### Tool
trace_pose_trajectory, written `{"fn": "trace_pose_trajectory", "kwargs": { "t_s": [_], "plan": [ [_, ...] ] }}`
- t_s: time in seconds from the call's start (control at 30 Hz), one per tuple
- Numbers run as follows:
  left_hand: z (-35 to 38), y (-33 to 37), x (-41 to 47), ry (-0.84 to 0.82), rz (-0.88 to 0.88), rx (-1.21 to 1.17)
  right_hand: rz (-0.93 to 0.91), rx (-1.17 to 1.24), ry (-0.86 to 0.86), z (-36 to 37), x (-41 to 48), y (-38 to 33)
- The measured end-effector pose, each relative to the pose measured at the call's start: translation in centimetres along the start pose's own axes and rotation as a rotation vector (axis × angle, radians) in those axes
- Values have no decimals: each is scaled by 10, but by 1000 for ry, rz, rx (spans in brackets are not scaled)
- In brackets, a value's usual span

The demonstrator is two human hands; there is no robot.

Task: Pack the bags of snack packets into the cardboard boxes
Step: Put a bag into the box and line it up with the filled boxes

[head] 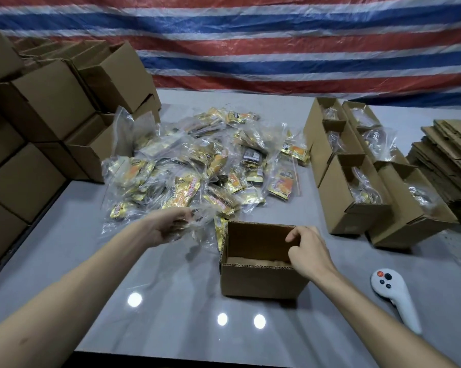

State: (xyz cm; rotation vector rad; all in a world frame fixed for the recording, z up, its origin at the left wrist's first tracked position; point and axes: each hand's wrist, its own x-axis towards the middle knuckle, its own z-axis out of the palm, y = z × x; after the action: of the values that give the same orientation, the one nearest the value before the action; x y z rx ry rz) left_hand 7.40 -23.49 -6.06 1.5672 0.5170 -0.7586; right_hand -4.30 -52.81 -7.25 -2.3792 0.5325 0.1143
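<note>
Currently the left hand (168, 227) reaches into the near edge of the pile, its fingers (182, 221) curled around the crinkled clear plastic of a bag of snack packets (197, 221), which it grips just left of the open cardboard box (261, 264). The right hand (307, 251) rests on the box's right wall, fingers bent over the top rim and thumb inside, pinching the cardboard. The box stands upright near the middle of the grey surface (171, 301), flaps folded down inside, with only its brown bottom showing.

Behind it lies the pile of bags (202, 160): transparent zip bags, each stuffed with gold and orange packets, heaped loosely and overlapping, the nearest ones touching the box's left far corner. To the right, two rows of filled boxes (362, 166) stand side by side with clear bags showing in their open tops. Further right, a stack of flattened cardboard (452, 166) sits at the surface's edge. On the left, a wall of stacked boxes (43, 123) rises beside the pile.

Open room lies in front of the box and to its left, where the glossy surface reflects three lights. A white handheld controller (394, 296) lies right of the box, well apart from it, near the right forearm.
</note>
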Motion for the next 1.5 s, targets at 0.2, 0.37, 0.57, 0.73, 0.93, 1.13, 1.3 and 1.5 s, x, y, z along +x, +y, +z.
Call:
{"fn": "trace_pose_trajectory", "kwargs": {
  "t_s": [0.2, 0.37, 0.57, 0.73, 0.93, 1.13, 1.3, 1.5],
  "plan": [
    [-1, 48, -58, -60, 154, 81, 18, 81, -2, -1, 0, -1],
    [4, 85, -109, -191, 323, 304, 76, 234, 25, -2, 1, -1],
    [34, 88, -131, -268, 418, 666, 122, 390, 82, -2, -1, 2],
    [65, 75, -116, -277, 362, 837, 122, 474, 76, 2, -1, 5],
    [88, 69, -103, -332, 308, 840, 65, 513, 58, 7, 1, 11],
    [84, 65, -88, -389, 248, 758, 120, 617, 73, 1, 4, 18],
    [89, 38, -62, -413, 265, 810, 54, 612, 13, 1, 4, 17],
    [103, 21, -45, -172, 639, 1174, -21, 455, 81, 4, 2, 27]
  ]
}}
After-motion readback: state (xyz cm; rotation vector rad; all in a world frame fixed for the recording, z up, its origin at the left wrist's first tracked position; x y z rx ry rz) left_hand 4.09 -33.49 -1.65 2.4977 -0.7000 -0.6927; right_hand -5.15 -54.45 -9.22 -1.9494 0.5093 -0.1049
